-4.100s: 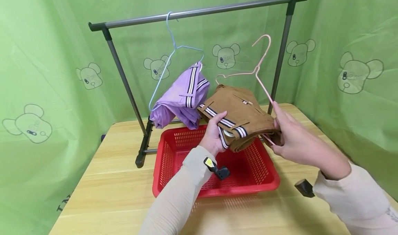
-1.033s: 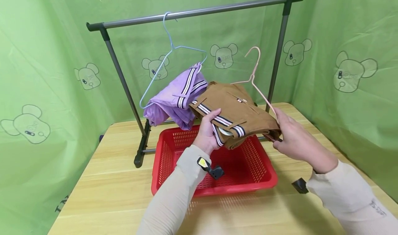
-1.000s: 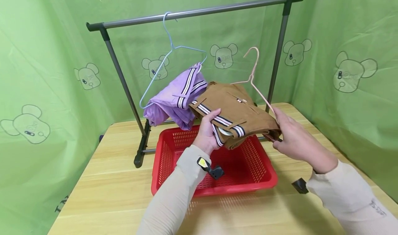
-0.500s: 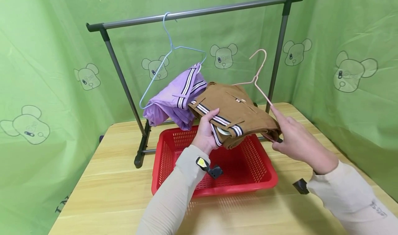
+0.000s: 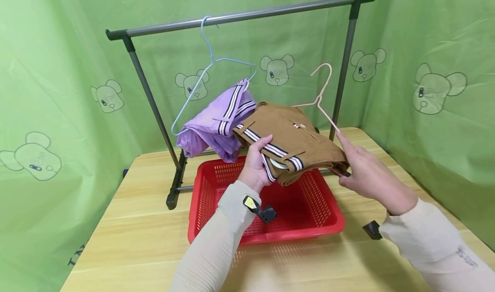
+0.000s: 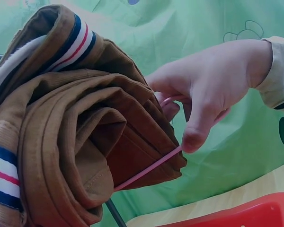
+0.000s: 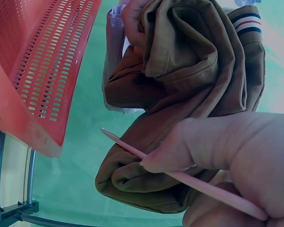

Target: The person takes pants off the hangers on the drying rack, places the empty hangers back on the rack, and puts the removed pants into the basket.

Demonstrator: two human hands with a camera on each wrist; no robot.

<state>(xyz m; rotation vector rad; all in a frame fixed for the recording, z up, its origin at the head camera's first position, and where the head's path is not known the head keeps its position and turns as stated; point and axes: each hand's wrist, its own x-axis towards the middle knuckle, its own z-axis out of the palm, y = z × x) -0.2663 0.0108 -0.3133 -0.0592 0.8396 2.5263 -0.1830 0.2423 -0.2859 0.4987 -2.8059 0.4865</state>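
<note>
My left hand (image 5: 255, 165) grips the striped waistband of folded brown trousers (image 5: 294, 131), held above the red basket. At their right side, my right hand (image 5: 369, 174) pinches a pink wire hanger (image 5: 321, 98) at its corner. The hanger's hook points up, free of the rail, and its far arm runs behind the trousers in the head view. In the left wrist view, the pink lower bar of the hanger (image 6: 149, 168) passes along the folded brown cloth (image 6: 80, 156). The right wrist view shows the thumb (image 7: 168, 158) against the pink wire (image 7: 199, 184), over a fold.
Purple trousers (image 5: 220, 116) hang from a blue hanger (image 5: 212, 59) on the left of the grey rack rail (image 5: 263, 14). A red perforated basket (image 5: 290, 236) stands on the wooden table (image 5: 143, 223). Green printed curtains (image 5: 46, 90) surround the table.
Since the oldest frame the pink hanger has come lower and its far arm has slipped further behind the brown trousers. Over the last second its hook tilts right; both hands keep their hold.
</note>
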